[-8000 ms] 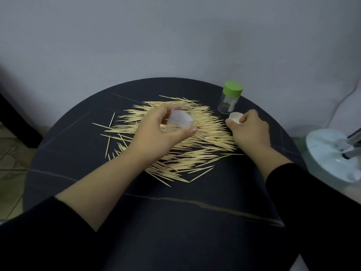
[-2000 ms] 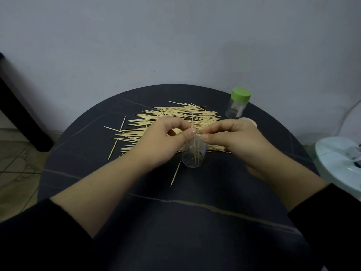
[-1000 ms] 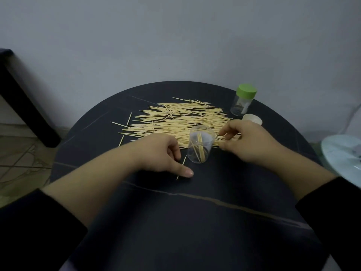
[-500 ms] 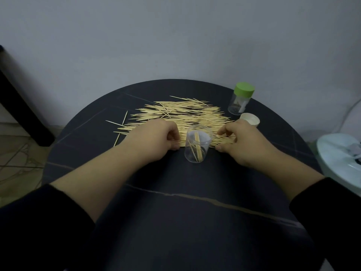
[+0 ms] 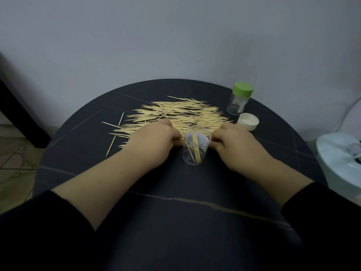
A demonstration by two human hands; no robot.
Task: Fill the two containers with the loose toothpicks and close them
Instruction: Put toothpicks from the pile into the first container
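Open clear container (image 5: 196,147) upright on table (image 5: 185,184), touching near edge of toothpick pile (image 5: 181,116); few sticks inside, mostly unfilled. Left hand (image 5: 154,139) and right hand (image 5: 236,143) flank it, fingers curled into the pile; whether either has sticks pinched, cannot tell. White lid (image 5: 248,121) loose beside green-capped container (image 5: 239,98). Step judged: gathering a bundle; next needs sticks aligned, dropped end-first into the mouth.

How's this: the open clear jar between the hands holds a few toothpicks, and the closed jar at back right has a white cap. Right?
No. The head view shows the closed jar wearing a green cap; the white cap lies loose beside it. The open clear jar between the left hand and right hand does hold a few toothpicks.
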